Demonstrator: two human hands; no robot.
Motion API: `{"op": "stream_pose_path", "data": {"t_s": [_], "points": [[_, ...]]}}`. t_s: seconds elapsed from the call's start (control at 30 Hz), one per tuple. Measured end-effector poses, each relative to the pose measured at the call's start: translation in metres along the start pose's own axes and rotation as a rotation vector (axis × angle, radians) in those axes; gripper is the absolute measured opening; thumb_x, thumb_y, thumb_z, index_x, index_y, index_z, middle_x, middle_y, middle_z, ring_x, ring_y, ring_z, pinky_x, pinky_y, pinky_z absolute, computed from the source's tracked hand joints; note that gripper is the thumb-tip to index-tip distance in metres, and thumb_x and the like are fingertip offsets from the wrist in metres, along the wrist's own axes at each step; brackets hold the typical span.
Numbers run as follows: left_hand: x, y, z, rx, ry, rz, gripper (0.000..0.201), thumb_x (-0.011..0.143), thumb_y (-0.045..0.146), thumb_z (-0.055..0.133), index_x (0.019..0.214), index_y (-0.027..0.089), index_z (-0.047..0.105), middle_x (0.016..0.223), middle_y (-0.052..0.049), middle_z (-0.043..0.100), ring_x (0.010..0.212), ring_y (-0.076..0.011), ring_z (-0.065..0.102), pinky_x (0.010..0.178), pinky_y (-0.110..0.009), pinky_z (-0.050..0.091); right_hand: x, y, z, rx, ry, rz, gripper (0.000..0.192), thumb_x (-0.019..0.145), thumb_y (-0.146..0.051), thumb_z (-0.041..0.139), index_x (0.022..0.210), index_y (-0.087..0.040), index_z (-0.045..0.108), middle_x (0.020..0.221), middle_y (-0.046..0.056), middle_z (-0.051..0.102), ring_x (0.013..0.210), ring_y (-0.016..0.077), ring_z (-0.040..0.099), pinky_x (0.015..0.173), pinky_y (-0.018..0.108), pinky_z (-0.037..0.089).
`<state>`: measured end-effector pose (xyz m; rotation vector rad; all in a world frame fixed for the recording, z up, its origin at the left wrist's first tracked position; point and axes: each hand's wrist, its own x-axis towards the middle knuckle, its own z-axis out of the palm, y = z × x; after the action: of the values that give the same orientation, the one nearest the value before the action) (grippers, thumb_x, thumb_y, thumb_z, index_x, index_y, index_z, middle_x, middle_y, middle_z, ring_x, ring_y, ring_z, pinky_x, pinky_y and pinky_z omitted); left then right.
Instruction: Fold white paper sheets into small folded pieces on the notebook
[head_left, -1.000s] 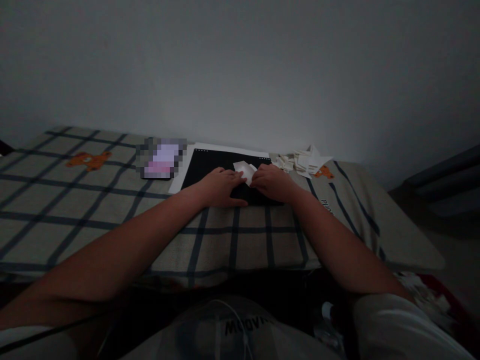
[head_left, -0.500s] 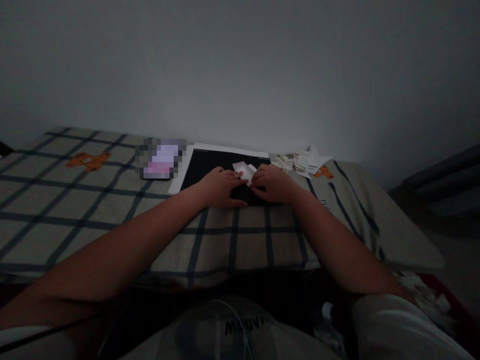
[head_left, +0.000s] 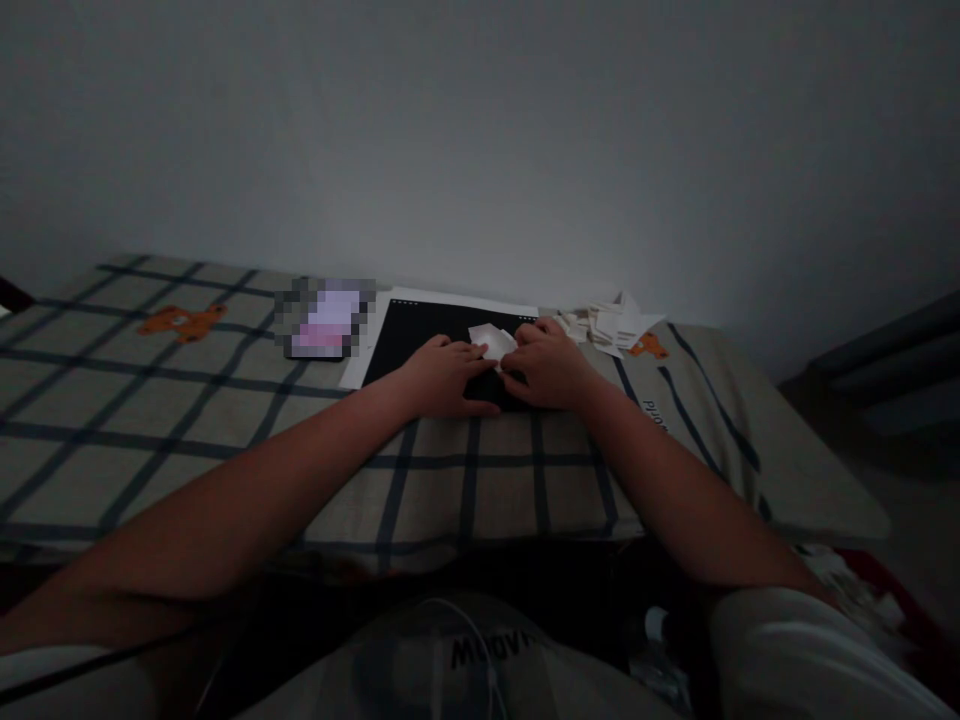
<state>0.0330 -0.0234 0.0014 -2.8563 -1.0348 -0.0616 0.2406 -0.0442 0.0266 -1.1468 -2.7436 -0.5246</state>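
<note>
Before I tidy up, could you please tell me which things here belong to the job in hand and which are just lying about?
Apparently in use:
small white paper, touched by the left hand and right hand
black pad, beneath it

Apparently lying about:
lit device
paper pieces, possibly related

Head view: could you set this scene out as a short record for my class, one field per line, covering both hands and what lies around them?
Left hand: spread, fingers on the paper
Right hand: fingers curled at the paper's right side; grip unclear
Paper: white, folded, over the black sheet
White sheet: under the black one, showing left and beyond
Phone: left, mostly pixelated
Pile: folded papers, right
Cloth: checked
</note>
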Motion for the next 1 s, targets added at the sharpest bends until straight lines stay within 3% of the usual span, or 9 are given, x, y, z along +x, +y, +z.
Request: {"op": "stream_pose_path", "data": {"t_s": [0.1,0.2,0.4,0.5,0.67,1.0], "points": [[0.0,-0.001,0.0,-0.001,-0.002,0.004,0.084,0.081,0.079,0.035,0.142,0.021,0.045,0.149,-0.013,0.043,0.133,-0.0293,0.042,0.103,-0.041,0.025,-0.002,0.002,0.001,0.016,0.011,-0.007,0.034,0.09,-0.038,0.048,0.09,-0.018,0.076,0.078,0.01,0.063,0.09,0.0247,0.047,0.089,0.042,0.026],[0.0,-0.001,0.0,0.0,-0.009,-0.007,0.085,0.08,0.08,0.035,0.143,0.023,0.044,0.15,-0.013,0.042,0.133,-0.0298,0.042,0.102,-0.041,0.025,-0.004,0.007,0.008,0.114,0.079,0.013,0.033,0.091,-0.038,0.048,0.099,-0.021,0.075,0.084,0.009,0.065,0.092,0.0236,0.049,0.09,0.042,0.026],[0.0,0.002,-0.002,0.027,0.007,0.022,0.085,0.081,0.08,0.035,0.142,0.022,0.046,0.148,-0.014,0.044,0.131,-0.0307,0.043,0.101,-0.04,0.024,0.0,0.026,0.036,0.472,0.388,0.32,0.035,0.098,-0.033,0.039,0.111,-0.02,0.069,0.102,0.008,0.07,0.097,0.0214,0.057,0.088,0.038,0.038],[0.0,0.003,-0.003,0.037,0.01,0.017,0.085,0.08,0.08,0.036,0.141,0.022,0.046,0.147,-0.015,0.044,0.13,-0.0319,0.044,0.101,-0.041,0.023,0.003,0.035,0.051,0.598,0.386,0.413,0.028,0.093,-0.035,0.05,0.107,-0.021,0.07,0.1,0.007,0.071,0.095,0.0222,0.06,0.086,0.039,0.044],[-0.001,0.006,0.0,0.042,0.033,0.031,0.082,0.081,0.08,0.035,0.143,0.027,0.044,0.148,-0.015,0.043,0.129,-0.0333,0.044,0.099,-0.043,0.024,0.005,0.04,0.064,0.723,0.29,0.315,0.031,0.095,-0.04,0.047,0.101,-0.024,0.073,0.102,0.006,0.071,0.098,0.0209,0.061,0.091,0.041,0.045],[-0.003,0.008,0.001,0.049,0.056,0.071,0.082,0.081,0.081,0.032,0.145,0.031,0.042,0.149,-0.016,0.04,0.13,-0.0359,0.041,0.099,-0.046,0.025,0.003,0.038,0.063,0.662,0.233,0.089,0.044,0.099,-0.047,0.036,0.112,-0.024,0.071,0.111,0.007,0.068,0.107,0.0215,0.057,0.096,0.043,0.04]]}}
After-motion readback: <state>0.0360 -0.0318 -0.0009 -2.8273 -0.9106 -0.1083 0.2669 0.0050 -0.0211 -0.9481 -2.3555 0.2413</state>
